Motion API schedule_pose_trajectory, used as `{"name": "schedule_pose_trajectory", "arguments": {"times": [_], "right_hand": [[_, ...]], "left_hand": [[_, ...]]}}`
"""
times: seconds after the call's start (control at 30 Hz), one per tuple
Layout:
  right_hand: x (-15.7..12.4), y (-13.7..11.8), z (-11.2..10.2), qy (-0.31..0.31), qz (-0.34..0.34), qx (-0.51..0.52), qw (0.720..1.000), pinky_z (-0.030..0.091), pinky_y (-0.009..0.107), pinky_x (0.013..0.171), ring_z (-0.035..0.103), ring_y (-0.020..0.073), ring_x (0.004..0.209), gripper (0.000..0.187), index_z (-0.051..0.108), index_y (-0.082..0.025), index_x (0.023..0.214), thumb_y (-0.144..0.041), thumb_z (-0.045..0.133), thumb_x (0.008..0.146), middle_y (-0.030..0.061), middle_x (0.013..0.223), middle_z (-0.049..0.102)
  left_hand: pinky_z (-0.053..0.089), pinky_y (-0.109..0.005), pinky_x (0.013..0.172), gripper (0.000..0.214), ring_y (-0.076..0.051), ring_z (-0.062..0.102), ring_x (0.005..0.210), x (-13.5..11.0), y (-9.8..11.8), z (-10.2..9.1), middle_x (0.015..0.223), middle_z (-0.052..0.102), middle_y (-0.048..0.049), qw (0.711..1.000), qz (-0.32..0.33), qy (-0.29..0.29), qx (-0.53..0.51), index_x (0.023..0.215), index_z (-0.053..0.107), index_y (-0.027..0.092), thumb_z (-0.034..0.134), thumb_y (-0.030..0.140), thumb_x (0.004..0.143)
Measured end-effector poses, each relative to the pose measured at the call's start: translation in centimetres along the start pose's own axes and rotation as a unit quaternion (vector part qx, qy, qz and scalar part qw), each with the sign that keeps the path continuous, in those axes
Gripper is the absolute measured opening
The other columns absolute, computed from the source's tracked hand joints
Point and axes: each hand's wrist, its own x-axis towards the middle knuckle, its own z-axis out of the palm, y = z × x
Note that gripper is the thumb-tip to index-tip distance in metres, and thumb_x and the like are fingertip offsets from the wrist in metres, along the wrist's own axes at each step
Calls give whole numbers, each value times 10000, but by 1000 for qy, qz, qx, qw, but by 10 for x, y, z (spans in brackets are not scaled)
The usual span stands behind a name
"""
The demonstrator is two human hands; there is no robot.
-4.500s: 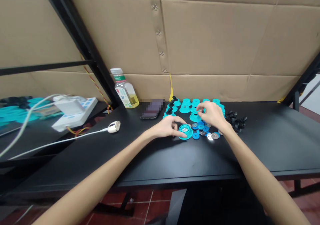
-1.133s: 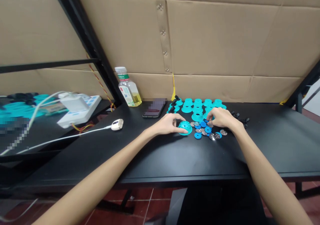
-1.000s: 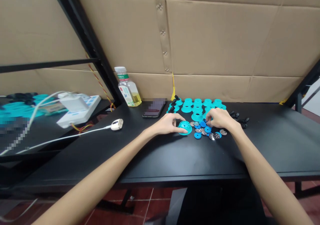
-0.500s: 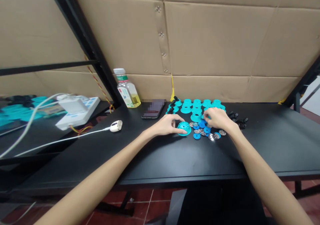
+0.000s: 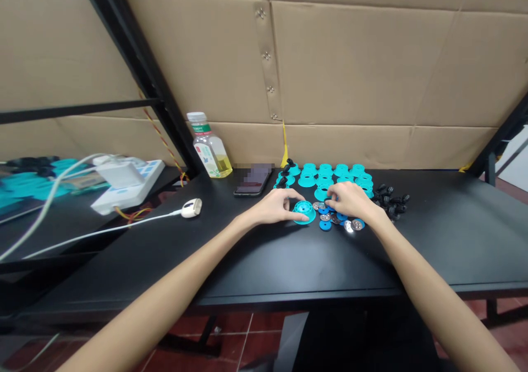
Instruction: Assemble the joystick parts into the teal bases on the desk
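My left hand (image 5: 277,206) holds a teal flanged plastic piece (image 5: 304,209) on the table, thumb at its near side and fingers curved round the far side. Within that piece sits a blue disc with a centre hole. My right hand (image 5: 351,199) is just to its right, fingers pinched above a loose pile. Something small and dark shows at those fingertips, too small to make out. Beneath and around them lie several blue discs (image 5: 325,225) and shiny metal discs (image 5: 348,226); the hand hides part of the pile.
Rows of teal flanged pieces (image 5: 309,176) stand behind my hands. Black knobby parts (image 5: 390,200) are heaped on the right. A phone (image 5: 252,180), a bottle (image 5: 211,149) and a white-cabled device (image 5: 192,208) lie to the left. Cardboard (image 5: 350,75) walls the table's back.
My right hand has moved left and slightly nearer, closer to the held teal piece. More of the black parts on the right now show. My left hand has stayed in place.
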Motion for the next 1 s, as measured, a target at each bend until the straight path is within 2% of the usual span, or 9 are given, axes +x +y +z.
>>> {"name": "schedule_pose_trajectory", "arguments": {"times": [0.43, 0.7, 0.9, 1.0], "right_hand": [[1, 3, 0, -28, -25, 41, 998, 330, 245, 617, 578, 177, 765, 133, 696, -149, 819, -162, 573, 769, 89, 781, 670], [2, 10, 0, -43, -41, 64, 996, 359, 231, 622, 579, 147, 715, 260, 725, -156, 862, -60, 548, 698, 70, 820, 696], [0, 6, 0, -21, -39, 63, 997, 334, 241, 599, 579, 155, 744, 148, 725, -181, 758, -196, 581, 788, 60, 808, 691], [-2, 1, 0, -3, -14, 50, 999, 295, 244, 559, 567, 155, 740, 230, 703, -194, 745, -374, 589, 831, 56, 829, 678]], "left_hand": [[346, -237, 521, 636, -124, 455, 548, -1, 6, -2, 597, 510, 25, 1000, -12, -3, 11, 1024, 672, 143, 727, 623, 610], [348, -230, 516, 628, -123, 464, 556, -1, 4, -2, 615, 524, 20, 1000, -7, -5, 11, 1021, 669, 150, 726, 624, 613], [352, -234, 518, 637, -126, 468, 564, -1, 5, -2, 629, 533, 13, 1000, -5, -6, 11, 1030, 668, 140, 723, 625, 621], [351, -233, 519, 632, -126, 468, 563, -1, 6, -2, 632, 537, 12, 1000, -5, -5, 15, 1027, 669, 142, 720, 626, 624]]}}
